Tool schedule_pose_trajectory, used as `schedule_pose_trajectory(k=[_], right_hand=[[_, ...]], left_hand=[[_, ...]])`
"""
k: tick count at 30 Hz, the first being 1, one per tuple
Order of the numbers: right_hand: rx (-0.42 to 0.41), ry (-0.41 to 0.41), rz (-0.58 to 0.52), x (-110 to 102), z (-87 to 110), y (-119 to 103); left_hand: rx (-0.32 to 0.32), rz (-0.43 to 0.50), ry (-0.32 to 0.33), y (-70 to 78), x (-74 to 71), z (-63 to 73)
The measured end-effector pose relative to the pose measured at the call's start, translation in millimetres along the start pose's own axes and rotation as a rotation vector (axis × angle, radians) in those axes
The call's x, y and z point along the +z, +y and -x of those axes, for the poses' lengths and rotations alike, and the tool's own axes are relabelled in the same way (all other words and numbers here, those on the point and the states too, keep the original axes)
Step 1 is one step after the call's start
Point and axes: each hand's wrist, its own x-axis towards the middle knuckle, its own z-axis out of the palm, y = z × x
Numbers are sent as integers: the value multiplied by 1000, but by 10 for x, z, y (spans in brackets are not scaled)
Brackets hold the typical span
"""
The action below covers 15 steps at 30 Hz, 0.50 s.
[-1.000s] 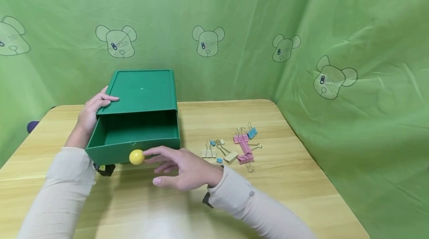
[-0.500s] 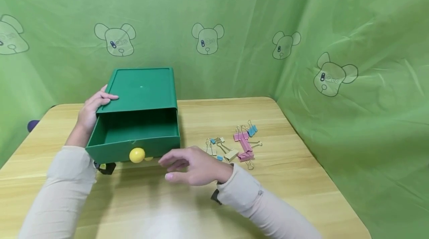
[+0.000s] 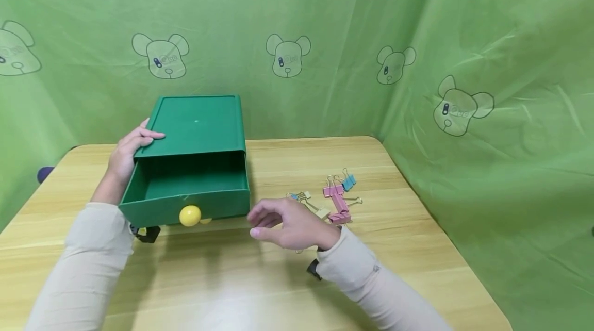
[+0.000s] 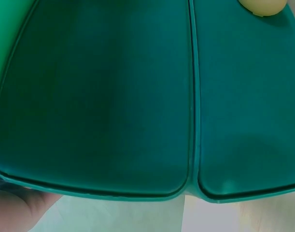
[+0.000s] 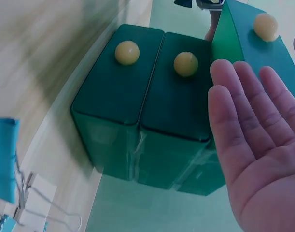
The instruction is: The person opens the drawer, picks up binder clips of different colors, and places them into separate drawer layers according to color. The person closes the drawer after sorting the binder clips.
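A green plastic drawer cabinet (image 3: 199, 125) stands at the left of the table, its top drawer (image 3: 153, 211) pulled out with nothing visible inside. A round yellow knob (image 3: 190, 215) sits on that drawer's front. My left hand (image 3: 124, 154) rests against the cabinet's left side, fingers lying over the top edge. Off the drawer's right front corner, my right hand (image 3: 292, 224) hovers over the table with relaxed fingers and holds nothing. In the right wrist view its palm faces the cabinet, where two lower closed drawers (image 5: 108, 92) with knobs show.
Right of the cabinet lie several binder clips: pink ones (image 3: 340, 203), a blue one (image 3: 349, 182) and a cream one (image 3: 321, 212), partly hidden by my right hand. A green curtain (image 3: 297, 104) printed with bear heads stands behind and to the right of the wooden table (image 3: 223, 290).
My right hand has moved right, away from the top drawer's knob, toward the binder clips. The left hand, cabinet and pulled-out drawer have stayed in place.
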Motion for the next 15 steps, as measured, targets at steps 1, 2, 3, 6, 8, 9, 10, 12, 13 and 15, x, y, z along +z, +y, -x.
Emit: schedule_pose_trajectory(k=[1,2,3,6,8,9,10,12,13,15], right_hand=[[4,8,5,-11,13,5],[10,16,12,-22,25,7],[16,23,17,-33,36,8],[32,41,38,-59,65,15],[36,50,61,-70,86,25],[39,57,75,-74,99,30],[42,66,90,-76,113,35],[52,91,121,-81,147,46],[59,104,138,-83,165,53],[81,128,163,-90,197,54]], left_hand=[[-4,0,0,1,-1,2],[-8,-1,1,1,-2,4],[-10,-2,1,3,-2,7],[-16,-4,3,8,-3,16],[-13,-6,6,10,-3,20],[-11,-8,7,12,-3,22],[-9,-9,8,14,-1,23],[-6,-9,7,17,3,24],[-5,-10,6,19,6,24],[-11,-8,3,22,8,25]])
